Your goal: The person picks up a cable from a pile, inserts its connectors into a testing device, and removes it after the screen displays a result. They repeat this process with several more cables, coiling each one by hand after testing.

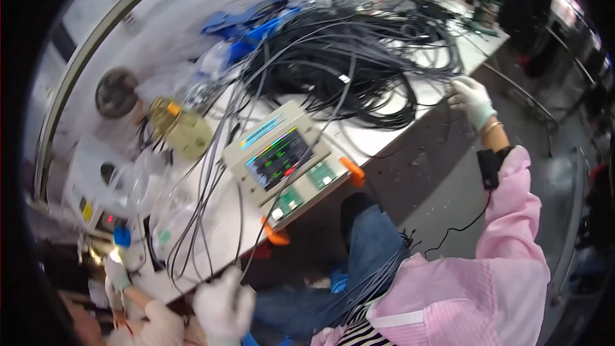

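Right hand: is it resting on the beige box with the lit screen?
No, the right hand is out by the right end of the dark cable pile, well apart from the beige box.

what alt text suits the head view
Gloved right hand at the edge of heaped dark cables on a white table; gloved left hand blurred, low in view. The table also holds a beige device with a lit screen.

No text is legible: the beige device's screen (278,158), yellow label (86,210) and red display (110,220) are blurred.
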`<action>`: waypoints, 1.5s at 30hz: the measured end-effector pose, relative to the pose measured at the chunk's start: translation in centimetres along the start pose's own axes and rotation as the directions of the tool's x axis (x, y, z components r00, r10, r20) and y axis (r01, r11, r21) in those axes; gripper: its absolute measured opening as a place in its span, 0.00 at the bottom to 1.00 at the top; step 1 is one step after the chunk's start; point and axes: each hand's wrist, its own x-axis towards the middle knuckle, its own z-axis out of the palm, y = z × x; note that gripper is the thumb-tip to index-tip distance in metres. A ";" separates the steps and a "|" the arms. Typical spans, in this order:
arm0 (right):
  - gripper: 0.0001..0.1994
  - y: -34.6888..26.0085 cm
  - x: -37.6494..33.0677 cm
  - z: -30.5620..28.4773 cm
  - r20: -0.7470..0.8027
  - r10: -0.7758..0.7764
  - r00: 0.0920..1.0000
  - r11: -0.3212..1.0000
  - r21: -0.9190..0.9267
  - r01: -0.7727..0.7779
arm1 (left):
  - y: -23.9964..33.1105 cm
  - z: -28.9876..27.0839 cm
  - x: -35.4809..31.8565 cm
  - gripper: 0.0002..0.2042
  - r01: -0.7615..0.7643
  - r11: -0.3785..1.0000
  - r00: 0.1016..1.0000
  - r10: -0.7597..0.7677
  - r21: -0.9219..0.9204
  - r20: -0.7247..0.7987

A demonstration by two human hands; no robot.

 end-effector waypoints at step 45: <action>0.14 -12.2 -3.4 4.3 -0.235 -0.934 0.270 0.357 -0.573 0.737 | -5.1 5.7 -3.1 0.14 0.563 0.705 0.821 -0.537 -0.431 0.194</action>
